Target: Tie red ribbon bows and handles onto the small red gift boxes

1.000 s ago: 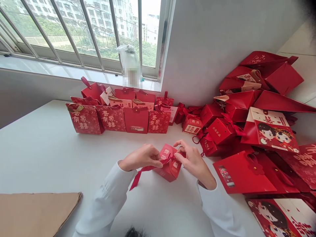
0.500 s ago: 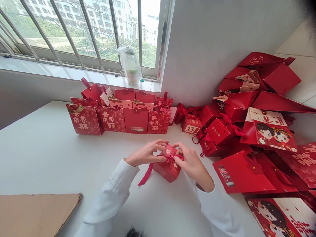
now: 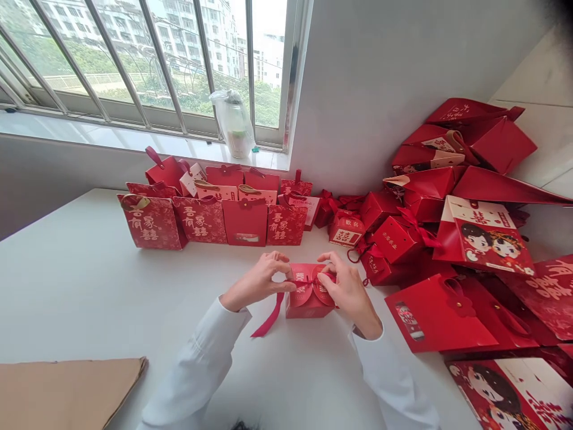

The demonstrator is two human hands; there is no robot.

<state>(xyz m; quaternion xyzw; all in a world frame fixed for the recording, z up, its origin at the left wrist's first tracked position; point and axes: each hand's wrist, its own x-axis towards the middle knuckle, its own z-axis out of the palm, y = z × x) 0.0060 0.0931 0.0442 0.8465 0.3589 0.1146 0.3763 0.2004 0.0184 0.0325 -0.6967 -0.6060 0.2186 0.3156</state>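
On the white table stands a small red gift box [image 3: 310,308] with rounded top flaps folded together and gold lettering. A red ribbon [image 3: 271,319] crosses its top, knotted in the middle, and one tail hangs down on the left. My left hand [image 3: 264,278] pinches the ribbon between thumb and index finger at the box's left edge. From the right, my right hand [image 3: 348,292] has its thumb and fingertips closed on the ribbon's other side, close to the knot. Part of the ribbon there is hidden behind my fingers.
Red gift bags [image 3: 201,222] stand in rows by the wall below the window. To the right lies a large heap of red boxes and bags [image 3: 454,322]. A cardboard sheet [image 3: 67,391] lies at the front left. A bagged cup [image 3: 237,131] stands on the sill.
The box has turned so that its front side faces me squarely. My hands have moved slightly apart, drawing the ribbon out to both sides of the knot.
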